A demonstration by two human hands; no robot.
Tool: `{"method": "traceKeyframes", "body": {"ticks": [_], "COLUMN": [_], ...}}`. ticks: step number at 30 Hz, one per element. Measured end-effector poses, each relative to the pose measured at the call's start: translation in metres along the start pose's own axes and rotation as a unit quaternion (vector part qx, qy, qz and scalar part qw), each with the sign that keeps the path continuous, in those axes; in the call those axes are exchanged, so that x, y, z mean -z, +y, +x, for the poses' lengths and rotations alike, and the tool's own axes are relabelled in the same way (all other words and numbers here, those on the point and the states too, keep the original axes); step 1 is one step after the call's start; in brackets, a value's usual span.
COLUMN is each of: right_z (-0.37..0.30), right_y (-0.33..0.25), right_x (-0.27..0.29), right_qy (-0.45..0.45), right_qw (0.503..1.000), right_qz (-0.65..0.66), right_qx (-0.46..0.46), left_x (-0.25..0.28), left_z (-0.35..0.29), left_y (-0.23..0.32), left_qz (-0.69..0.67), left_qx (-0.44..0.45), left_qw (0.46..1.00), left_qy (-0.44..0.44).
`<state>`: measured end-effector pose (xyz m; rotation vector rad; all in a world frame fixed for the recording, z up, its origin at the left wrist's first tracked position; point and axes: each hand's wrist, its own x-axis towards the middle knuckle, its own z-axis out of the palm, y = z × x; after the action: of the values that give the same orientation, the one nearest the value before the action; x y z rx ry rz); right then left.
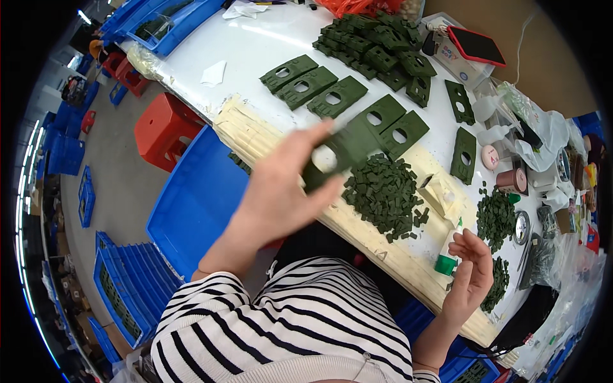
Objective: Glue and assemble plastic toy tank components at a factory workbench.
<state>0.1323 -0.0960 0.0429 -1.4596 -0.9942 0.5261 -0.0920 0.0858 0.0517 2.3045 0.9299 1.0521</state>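
Observation:
My left hand (281,182) grips a dark green plastic hull plate (348,145) with a round hole, thumb below and fingers above. The plate is blurred and hangs over the near edge of the table. My right hand (471,274) is half curled, fingers apart from the thumb, with nothing visible in it. Beside its fingertips is a white squeeze bottle (449,247) with a green base and a green tip; whether they touch I cannot tell. Between the hands lies a heap of small green pieces (386,195). Other holed plates (338,96) rest in a row beyond the left hand.
More green parts are piled (377,48) at the back. Smaller heaps of bits (495,220) lie at right, near a pink jar (512,180) and a phone (477,46) on a box. A blue bin (191,198) and a red stool (167,131) stand at left.

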Motion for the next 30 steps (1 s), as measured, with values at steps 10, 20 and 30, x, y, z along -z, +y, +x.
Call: {"method": "traceKeyframes", "body": {"ticks": [10,20,30], "right_z": [-0.009,-0.007,-0.012], "right_y": [-0.01,-0.01,-0.007], "right_x": [-0.001,-0.009,-0.014], "right_qy": [-0.054,-0.068,-0.086], "right_qw": [0.995,0.992,0.99], "right_qz": [-0.083,-0.098,-0.104], "right_qx": [-0.021,-0.046,-0.035], "left_x": [0.064,0.039,0.01], "left_z": [0.106,0.122,0.106], "left_y": [-0.215,-0.198,-0.152], "left_qz": [0.286,0.156,0.372], "left_qx": [0.16,0.173,0.014], "left_qw": [0.945,0.97,0.927], "left_qy": [-0.009,-0.075,-0.043]}}
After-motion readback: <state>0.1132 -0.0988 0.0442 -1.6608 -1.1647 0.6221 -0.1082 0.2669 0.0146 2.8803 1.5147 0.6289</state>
